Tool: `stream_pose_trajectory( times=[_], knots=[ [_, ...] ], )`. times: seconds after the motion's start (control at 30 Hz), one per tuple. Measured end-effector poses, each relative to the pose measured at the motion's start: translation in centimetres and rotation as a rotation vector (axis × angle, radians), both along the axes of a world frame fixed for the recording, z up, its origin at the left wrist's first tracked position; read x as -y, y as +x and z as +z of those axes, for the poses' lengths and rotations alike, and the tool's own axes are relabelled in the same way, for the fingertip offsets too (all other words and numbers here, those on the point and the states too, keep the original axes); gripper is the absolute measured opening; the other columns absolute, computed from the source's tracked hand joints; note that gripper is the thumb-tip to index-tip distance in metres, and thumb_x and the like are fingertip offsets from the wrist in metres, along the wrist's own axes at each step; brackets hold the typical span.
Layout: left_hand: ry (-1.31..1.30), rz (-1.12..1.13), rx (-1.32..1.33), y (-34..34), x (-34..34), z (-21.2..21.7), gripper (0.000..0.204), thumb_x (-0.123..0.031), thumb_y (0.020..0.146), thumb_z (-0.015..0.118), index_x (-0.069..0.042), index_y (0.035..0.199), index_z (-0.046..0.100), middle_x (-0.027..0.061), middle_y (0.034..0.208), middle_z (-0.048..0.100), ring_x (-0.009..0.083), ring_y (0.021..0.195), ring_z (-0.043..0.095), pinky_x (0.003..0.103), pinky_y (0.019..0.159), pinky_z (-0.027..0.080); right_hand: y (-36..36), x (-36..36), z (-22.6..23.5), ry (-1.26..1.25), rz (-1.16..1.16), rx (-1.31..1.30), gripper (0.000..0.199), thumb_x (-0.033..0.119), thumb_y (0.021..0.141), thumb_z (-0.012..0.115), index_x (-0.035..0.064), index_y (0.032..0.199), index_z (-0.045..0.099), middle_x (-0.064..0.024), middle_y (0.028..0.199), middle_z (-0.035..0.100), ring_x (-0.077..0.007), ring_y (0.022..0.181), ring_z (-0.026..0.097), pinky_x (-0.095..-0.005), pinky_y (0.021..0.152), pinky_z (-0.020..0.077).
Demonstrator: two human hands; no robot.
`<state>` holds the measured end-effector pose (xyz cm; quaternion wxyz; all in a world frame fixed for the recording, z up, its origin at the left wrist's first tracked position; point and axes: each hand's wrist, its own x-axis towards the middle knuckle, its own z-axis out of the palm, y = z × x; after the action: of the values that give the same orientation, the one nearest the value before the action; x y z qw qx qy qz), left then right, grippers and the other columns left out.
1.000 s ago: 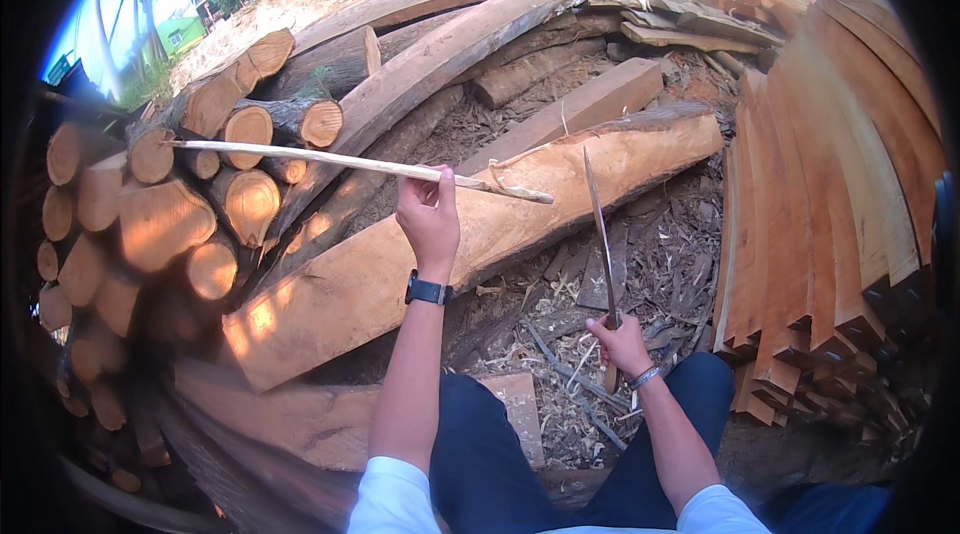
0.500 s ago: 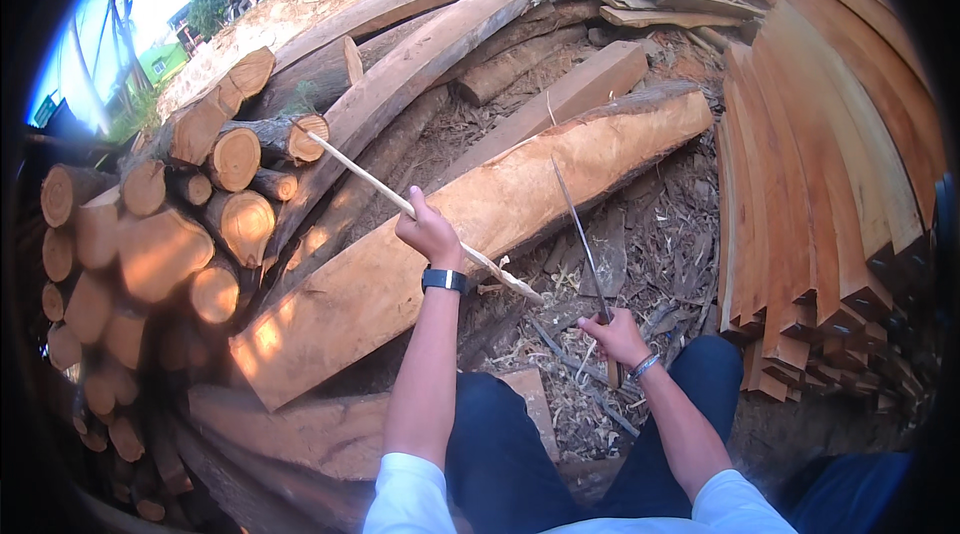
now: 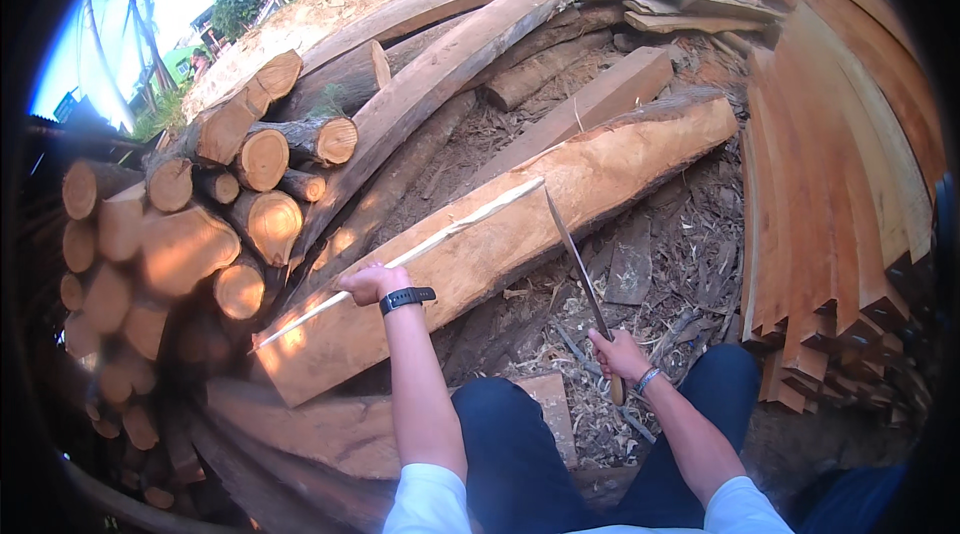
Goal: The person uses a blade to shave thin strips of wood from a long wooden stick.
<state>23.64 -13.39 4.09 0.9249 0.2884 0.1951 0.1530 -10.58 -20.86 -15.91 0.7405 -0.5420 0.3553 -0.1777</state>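
My left hand (image 3: 374, 283) is closed around a long, thin, pale peeled stick (image 3: 470, 219). The stick slants over a thick sawn slab of wood (image 3: 640, 149), its upper end near the slab's middle and its lower end by the slab's near left corner. Whether it rests on the slab I cannot tell. In my right hand (image 3: 622, 354) is a machete (image 3: 578, 259) with a long, narrow dark blade, gripped by its wooden handle. The blade points up and away, its tip close to the stick's upper end.
Cut logs (image 3: 270, 224) are stacked at the left. Sawn planks (image 3: 810, 184) lean in a row at the right. Wood shavings (image 3: 560, 364) and bark litter the ground before my knees. A long beam (image 3: 440, 64) and more timber lie beyond the slab.
My left hand has moved left and towards me, and the stick has swung round, so its right end now points up and away. The machete's handle now shows below my right fist.
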Motion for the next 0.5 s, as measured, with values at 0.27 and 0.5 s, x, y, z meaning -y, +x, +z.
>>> stream_pose_trajectory(
  times=[0.27, 0.5],
  knots=[
    [0.107, -0.093, -0.22, 2.8, 1.5, -5.8, 0.032, -0.025, 0.082, 0.039, 0.004, 0.075, 0.047, 0.0182, 0.069, 0.053, 0.0285, 0.061, 0.052, 0.039, 0.059, 0.045, 1.7, -1.1, -1.4, -0.195, 0.175, -0.087, 0.045, 0.042, 0.092, 0.057, 0.0046, 0.066, 0.051, 0.0007, 0.052, 0.048, -0.0092, 0.041, 0.045, -0.0276, 0.039, 0.0367],
    [0.107, -0.161, -0.378, 5.8, 1.7, -9.6, 0.032, -0.034, 0.085, 0.042, -0.006, 0.07, 0.04, 0.0091, 0.062, 0.046, 0.022, 0.053, 0.043, 0.035, 0.052, 0.038, 2.7, -2.4, -0.6, -0.117, 0.194, -0.099, 0.049, 0.045, 0.09, 0.058, 0.0048, 0.064, 0.05, -0.0001, 0.051, 0.048, -0.0098, 0.041, 0.047, -0.0275, 0.039, 0.0377]
  ],
)
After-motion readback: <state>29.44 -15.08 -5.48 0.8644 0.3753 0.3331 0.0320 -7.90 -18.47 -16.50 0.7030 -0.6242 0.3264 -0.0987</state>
